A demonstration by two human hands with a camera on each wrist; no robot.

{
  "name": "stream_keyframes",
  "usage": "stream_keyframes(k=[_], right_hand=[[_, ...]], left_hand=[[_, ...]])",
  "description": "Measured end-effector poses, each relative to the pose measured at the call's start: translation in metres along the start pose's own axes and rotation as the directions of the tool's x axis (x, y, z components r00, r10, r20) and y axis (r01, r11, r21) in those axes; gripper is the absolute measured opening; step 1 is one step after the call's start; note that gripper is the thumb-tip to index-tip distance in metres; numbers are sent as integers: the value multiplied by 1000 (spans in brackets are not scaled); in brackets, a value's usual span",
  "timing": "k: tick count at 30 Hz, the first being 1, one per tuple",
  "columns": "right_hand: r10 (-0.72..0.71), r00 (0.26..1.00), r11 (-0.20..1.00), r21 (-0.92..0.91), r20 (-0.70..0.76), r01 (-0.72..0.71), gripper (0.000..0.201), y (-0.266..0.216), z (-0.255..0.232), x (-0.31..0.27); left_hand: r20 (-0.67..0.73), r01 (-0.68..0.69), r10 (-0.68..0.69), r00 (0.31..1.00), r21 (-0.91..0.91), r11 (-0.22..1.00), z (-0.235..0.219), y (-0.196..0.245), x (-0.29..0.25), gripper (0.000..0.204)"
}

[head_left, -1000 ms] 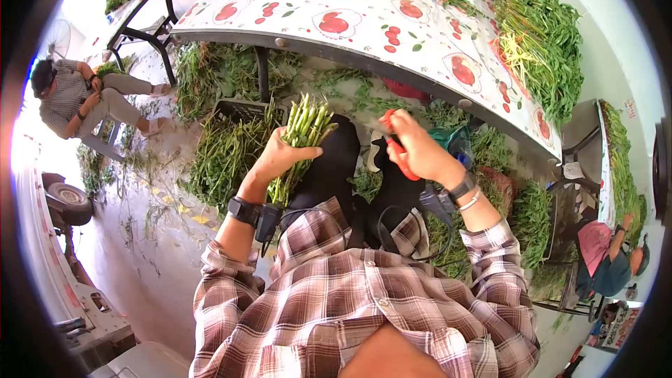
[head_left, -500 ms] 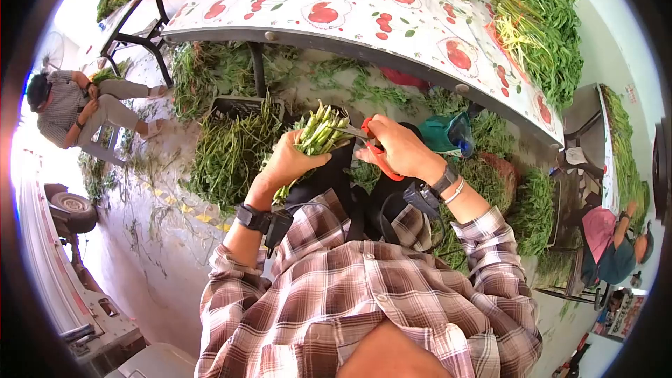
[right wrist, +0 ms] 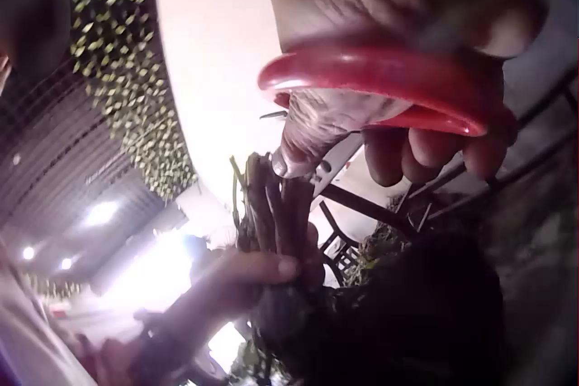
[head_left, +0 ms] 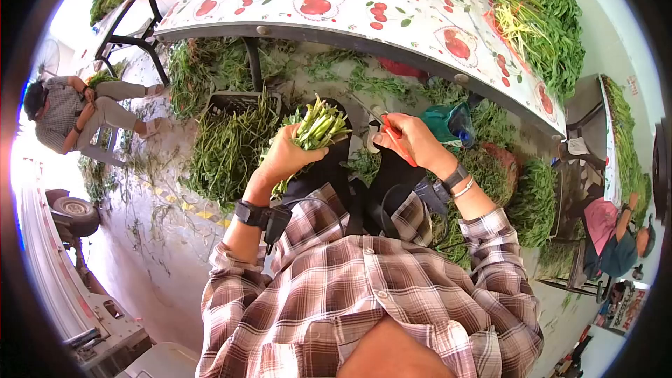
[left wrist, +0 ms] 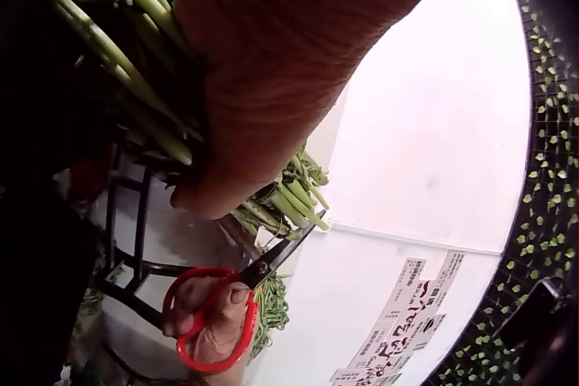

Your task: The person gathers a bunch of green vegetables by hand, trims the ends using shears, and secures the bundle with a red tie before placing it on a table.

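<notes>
Head: crate (head_left: 225,103) left of stems (head_left: 322,126), table (head_left: 280,8) beyond.

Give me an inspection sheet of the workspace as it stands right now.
Surface: fruit-patterned table, leafy greens piled at its right end.
Job's things: stem bundle and red-handled scissors, both held.
Clutter: plant scraps scattered on the floor; green stalks heaped at a dark crate.
Hands: left hand grips the bundle; right hand holds the scissors.
Cables: black cable near the left wrist.
Surroundings: one seated person at left, another person at right.
</notes>
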State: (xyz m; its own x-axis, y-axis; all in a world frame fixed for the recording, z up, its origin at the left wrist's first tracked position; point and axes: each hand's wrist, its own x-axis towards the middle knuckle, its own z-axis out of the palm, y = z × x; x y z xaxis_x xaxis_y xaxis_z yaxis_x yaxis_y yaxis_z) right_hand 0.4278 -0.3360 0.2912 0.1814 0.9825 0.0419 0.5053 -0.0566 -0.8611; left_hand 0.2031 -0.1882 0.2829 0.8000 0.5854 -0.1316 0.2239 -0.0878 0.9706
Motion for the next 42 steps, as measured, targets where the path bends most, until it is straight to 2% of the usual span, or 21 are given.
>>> stream_keyframes(k=[1,3,4,7,9,14,18,20,21,23,24,25,26,27,28,29,32,34,39,41,42], right_hand=[[3,1000,1000,1,-1,-3,42,1,-2,-1],[-103,992,974,-196,77,116,45,0,-5,-3],[-120,985,977,-164,125,140,43,0,-3,-3],[-181,974,975,-109,136,196,49,6,9,4],[-177,972,969,-144,152,200,52,-5,7,5],[-154,980,914,-358,126,189,43,-17,6,14],[-186,975,905,-364,126,219,40,-9,11,12],[-68,993,996,-50,99,73,40,-4,19,8],[-67,993,996,-49,100,72,40,-1,19,6],[116,991,921,365,72,-135,39,-1,15,3],[81,992,852,510,97,-120,40,4,21,3],[80,992,849,515,96,-119,40,10,20,4],[30,997,954,295,77,-52,35,16,16,3],[-23,997,998,55,69,19,32,21,12,2],[-102,988,989,-94,113,113,41,17,11,2],[-102,989,989,-92,110,112,41,13,11,2],[-102,979,978,-165,176,131,60,3,15,3],[-105,978,977,-163,182,135,61,-2,17,6],[-122,975,971,-184,186,156,59,-12,22,13],[-233,972,939,-249,42,236,52,-7,28,14],[-232,972,940,-248,42,235,52,-6,28,12]], left_hand=[[-1,-5,5,1000,8,1000,0,-1,0,34],[10,-4,3,1000,36,999,0,1,-2,35],[18,-9,9,1000,47,999,0,6,-4,35],[71,7,-12,997,67,998,1,11,-4,32],[114,33,-41,993,79,996,1,13,-5,31],[138,33,-49,989,116,993,0,13,-6,28],[143,41,-55,988,93,995,-1,5,-4,29],[121,13,-22,992,79,997,-2,1,-3,29],[97,-17,11,995,66,998,-2,-1,-2,30],[67,-46,43,997,35,998,-6,3,-4,31],[41,-22,24,999,-35,999,-9,2,-5,31],[15,-1,2,1000,-104,995,-11,1,-6,30],[-2,14,-14,1000,-62,998,-14,2,-7,29],[1,16,-16,1000,-56,998,-15,2,-9,29],[-10,8,-8,1000,-64,998,-15,2,-10,28],[-21,0,-2,1000,-73,997,-15,2,-10,28],[-6,19,-20,1000,-91,996,-11,2,-10,28],[45,8,-7,999,-26,1000,-11,9,-12,27],[43,-7,8,999,-28,1000,-7,8,-12,25],[20,39,-38,999,-49,998,-9,4,-12,25],[20,41,-40,999,-49,998,-9,1,-11,25]])
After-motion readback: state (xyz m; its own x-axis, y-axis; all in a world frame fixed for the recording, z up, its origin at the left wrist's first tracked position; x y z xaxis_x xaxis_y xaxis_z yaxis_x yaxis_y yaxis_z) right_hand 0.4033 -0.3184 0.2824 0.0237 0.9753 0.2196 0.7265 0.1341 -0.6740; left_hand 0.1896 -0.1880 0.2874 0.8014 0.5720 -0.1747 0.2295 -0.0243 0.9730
